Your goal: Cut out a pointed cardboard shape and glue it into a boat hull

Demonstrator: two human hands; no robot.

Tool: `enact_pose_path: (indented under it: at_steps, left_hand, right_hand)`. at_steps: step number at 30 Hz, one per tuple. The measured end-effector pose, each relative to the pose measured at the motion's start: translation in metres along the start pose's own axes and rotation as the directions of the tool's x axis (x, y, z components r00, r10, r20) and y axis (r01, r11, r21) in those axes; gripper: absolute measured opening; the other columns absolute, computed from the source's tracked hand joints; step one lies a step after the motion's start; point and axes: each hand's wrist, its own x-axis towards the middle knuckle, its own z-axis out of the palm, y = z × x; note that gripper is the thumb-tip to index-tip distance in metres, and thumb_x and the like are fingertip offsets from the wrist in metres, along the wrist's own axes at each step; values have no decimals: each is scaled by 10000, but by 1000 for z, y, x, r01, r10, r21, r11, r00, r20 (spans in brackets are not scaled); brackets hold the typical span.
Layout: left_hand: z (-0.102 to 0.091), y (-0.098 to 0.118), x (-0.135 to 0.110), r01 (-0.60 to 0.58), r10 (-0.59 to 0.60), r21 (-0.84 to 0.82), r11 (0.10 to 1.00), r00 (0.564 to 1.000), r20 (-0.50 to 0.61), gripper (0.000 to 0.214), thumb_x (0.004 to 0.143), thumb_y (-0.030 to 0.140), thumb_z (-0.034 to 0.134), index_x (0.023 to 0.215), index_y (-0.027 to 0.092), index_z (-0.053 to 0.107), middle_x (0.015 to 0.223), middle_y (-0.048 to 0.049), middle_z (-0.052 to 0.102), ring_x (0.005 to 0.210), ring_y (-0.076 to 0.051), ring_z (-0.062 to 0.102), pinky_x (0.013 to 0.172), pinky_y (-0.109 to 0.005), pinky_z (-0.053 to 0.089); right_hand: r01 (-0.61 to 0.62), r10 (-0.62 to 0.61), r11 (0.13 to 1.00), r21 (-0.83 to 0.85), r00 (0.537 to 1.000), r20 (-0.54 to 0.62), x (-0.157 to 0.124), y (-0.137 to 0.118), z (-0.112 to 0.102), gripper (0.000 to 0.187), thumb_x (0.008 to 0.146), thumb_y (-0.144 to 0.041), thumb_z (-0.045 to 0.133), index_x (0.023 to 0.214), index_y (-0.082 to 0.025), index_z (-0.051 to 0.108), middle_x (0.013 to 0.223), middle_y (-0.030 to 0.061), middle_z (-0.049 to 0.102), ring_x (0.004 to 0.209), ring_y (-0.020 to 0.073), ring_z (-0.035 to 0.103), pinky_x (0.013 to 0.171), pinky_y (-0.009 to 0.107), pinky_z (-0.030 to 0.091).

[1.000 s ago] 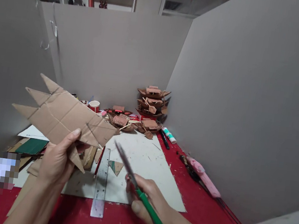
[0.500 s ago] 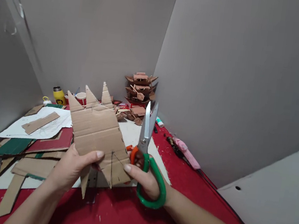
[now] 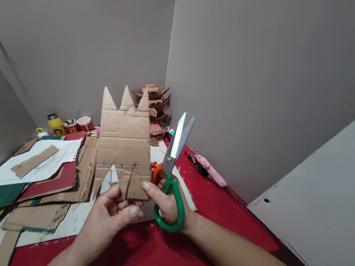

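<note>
Fingers of the right hand (image 3: pixel 168 204) grasp scissors (image 3: pixel 169 160) and pinch cardboard (image 3: pixel 134 142) at frame centre; the left hand's (image 3: pixel 111 213) grip is unclear. Likely light and stiff, the cardboard is best held below its bendable spikes (image 3: pixel 144 102).

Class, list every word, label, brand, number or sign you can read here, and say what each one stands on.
None can be read with certainty.
Red cup, left of the pair: yellowish marking, too small to read.
Cardboard scrap, lower left: dark print, too small.
Cardboard cutout: drawn lines, no readable writing.
</note>
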Motion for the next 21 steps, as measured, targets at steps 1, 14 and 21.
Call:
enact_pose_path:
  at_steps: [1,14,21]
  left_hand:
    - [4,-3,0,-12,12,4,1000,999,-47,272,750,267,763,983,177,655,817,-41,722,685,-126,672,716,-251,551]
    - [-17,39,-3,-318,269,-51,947,867,-420,213,711,265,779,863,167,667,753,-2,721,559,-115,653,570,-233,546]
    - [-25,49,-6,-372,301,-51,927,817,-492,243,686,278,799,861,163,675,740,-5,725,558,-111,654,574,-225,554]
  right_hand:
    - [1,0,1000,-19,1000,25,-2,1,1,229,859,-398,592,911,-175,604,807,45,624,736,179,590,752,328,512]
    - [-107,140,986,-130,952,273,-6,9,-4,494,868,-664,436,888,-172,483,680,-23,445,532,95,411,475,213,387]
    - [114,142,911,-397,816,560,-9,2,-2,506,895,-672,354,869,-182,478,759,9,500,660,139,419,632,260,384]
